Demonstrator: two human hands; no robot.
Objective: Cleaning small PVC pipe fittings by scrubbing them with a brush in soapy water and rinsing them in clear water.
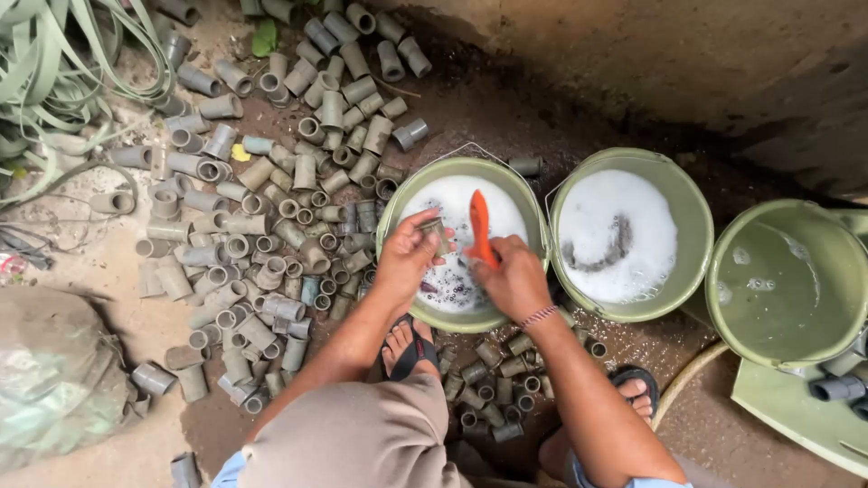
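floor: damp bare earth (pixel 542 99) | wall: rough concrete (pixel 723 54) | light: daylight

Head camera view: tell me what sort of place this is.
Probably an outdoor work yard on bare dirt ground, set up for washing by hand. Three green buckets of soapy water stand in a row, a heap of short grey pipe pieces lies beside them, and the right hand holds an orange brush.

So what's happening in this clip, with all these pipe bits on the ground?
A person crouches over a green bucket of soapy water. The left hand holds a short grey plastic pipe piece above the foam, while the right hand grips an orange-handled brush against it. A heap of grey pipe pieces lies left; two more green buckets stand right.
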